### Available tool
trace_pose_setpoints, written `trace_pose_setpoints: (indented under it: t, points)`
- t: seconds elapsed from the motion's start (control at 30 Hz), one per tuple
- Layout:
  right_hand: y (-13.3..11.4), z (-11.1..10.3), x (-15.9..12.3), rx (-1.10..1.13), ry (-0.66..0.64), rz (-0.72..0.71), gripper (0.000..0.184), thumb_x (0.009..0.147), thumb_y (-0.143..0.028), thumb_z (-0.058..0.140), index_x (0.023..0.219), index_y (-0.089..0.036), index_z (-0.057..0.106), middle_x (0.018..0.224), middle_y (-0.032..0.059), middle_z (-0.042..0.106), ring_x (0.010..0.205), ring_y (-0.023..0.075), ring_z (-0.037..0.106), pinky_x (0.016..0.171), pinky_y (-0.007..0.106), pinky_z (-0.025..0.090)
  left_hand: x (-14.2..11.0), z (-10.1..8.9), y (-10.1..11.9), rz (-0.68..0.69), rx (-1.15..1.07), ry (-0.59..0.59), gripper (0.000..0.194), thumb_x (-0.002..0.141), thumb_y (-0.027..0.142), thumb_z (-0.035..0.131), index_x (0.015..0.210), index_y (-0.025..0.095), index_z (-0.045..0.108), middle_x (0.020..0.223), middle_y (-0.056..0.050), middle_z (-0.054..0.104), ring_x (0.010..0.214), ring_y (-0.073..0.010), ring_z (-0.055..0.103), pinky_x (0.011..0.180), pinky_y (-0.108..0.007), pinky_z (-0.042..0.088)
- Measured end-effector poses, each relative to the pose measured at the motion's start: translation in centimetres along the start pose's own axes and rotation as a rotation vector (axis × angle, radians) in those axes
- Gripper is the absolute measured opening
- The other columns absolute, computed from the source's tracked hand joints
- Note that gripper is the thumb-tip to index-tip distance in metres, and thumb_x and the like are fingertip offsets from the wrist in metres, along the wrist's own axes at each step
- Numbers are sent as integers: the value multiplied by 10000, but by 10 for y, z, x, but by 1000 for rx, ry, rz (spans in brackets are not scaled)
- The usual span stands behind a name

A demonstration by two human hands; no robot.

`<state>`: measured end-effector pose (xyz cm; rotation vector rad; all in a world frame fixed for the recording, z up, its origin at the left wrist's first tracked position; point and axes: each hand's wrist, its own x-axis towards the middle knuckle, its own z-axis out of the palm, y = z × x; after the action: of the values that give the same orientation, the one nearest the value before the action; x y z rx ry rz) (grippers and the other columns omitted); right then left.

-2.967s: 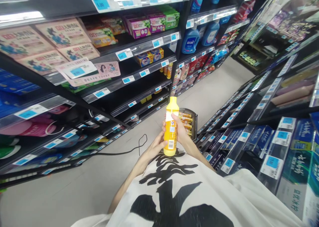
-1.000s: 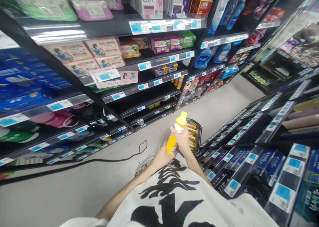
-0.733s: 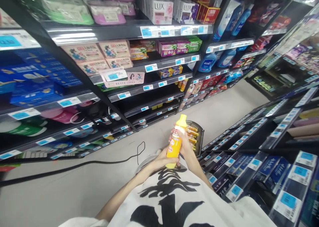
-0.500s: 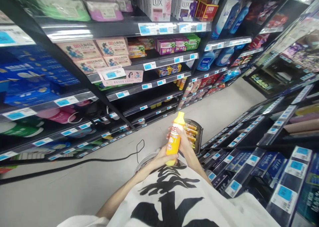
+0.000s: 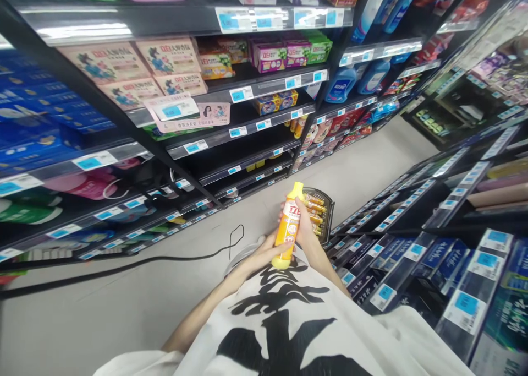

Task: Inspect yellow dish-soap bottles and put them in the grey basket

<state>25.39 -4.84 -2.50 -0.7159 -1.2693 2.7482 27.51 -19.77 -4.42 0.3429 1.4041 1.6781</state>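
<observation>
An orange bottle with a yellow cap, yellow base and red lettering is held in front of my white shirt, its cap tilted up and away from me. Around its lower part is my left hand, thumb across the front. My right hand grips the upper part from the right side. Just beyond that hand, a dark basket stands on the floor with several similar orange and yellow bottles inside. The bottle partly hides the fingers of both hands.
Shelves on the left carry pink soap boxes, purple packs and blue bottles. Lower shelves with dark blue boxes line the right side. A black cable lies on the grey floor at left.
The bottle has turned a little in my hands, so more of the red lettering faces me. The shelves have shifted upward in view. Both hands keep hold of the bottle.
</observation>
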Motion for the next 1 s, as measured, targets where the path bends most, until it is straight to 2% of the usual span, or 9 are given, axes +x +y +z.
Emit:
trace_pose_setpoints:
  t: [0.1,0.17,0.37,0.57,0.63,0.7,0.83,0.93,1.0]
  points:
    - [1,-5,2,-31,-15,75,564,784,-768,594,956,-234,649,723,27,688,571,185,642,446,280,520,0,2,0,-103,-350,-128,642,838,649,648,1296,214,538,1034,-116,704,975,-289,701,850,-428,551]
    - [2,-7,3,-70,-9,71,628,766,-829,550,955,-239,655,751,34,697,574,188,645,441,286,519,1,2,-1,-116,-439,-128,689,816,687,657,1285,193,559,1005,-125,718,978,-306,706,860,-444,554]
    - [4,-13,5,-114,-29,107,691,743,-870,527,926,-216,654,697,45,693,602,209,668,451,287,520,6,1,-7,-191,-442,-140,736,825,813,510,1117,157,668,939,-147,734,1032,-333,692,874,-446,555]
    - [-1,-12,5,-77,-32,116,671,763,-844,535,926,-203,653,685,49,689,626,222,676,479,313,536,11,3,-9,-232,-396,-91,741,843,819,465,1126,162,657,917,-130,730,1008,-325,690,862,-433,542]
    - [-3,-12,4,-73,-22,95,614,783,-790,572,957,-206,651,710,45,695,620,214,676,488,310,540,14,4,-7,-230,-409,-90,759,828,830,479,1151,162,643,933,-132,726,994,-319,692,863,-436,541]
    - [-5,-10,2,-94,11,43,504,772,-656,700,1010,-215,643,745,28,706,596,190,669,500,292,542,17,5,-5,-205,-430,-83,777,800,834,526,1167,157,633,952,-136,722,976,-313,695,859,-438,543]
    - [-15,-8,0,-165,72,-38,443,661,-366,877,991,-213,624,804,10,724,573,149,656,537,264,544,27,5,-9,-130,-422,-33,759,781,785,626,1199,152,614,981,-134,717,934,-295,703,841,-435,550]
    - [-24,-11,2,-160,92,-68,357,671,-343,864,874,-201,606,771,9,709,563,146,645,546,271,536,38,6,-12,-98,-367,-29,730,828,768,585,1215,150,607,1041,-142,714,975,-294,699,869,-437,546]
    - [-28,-17,5,-167,119,-101,327,685,-347,846,848,-200,604,753,3,688,569,155,642,546,283,528,47,7,-10,-28,-237,5,663,892,728,526,1209,154,616,1126,-146,702,1071,-291,672,954,-438,519]
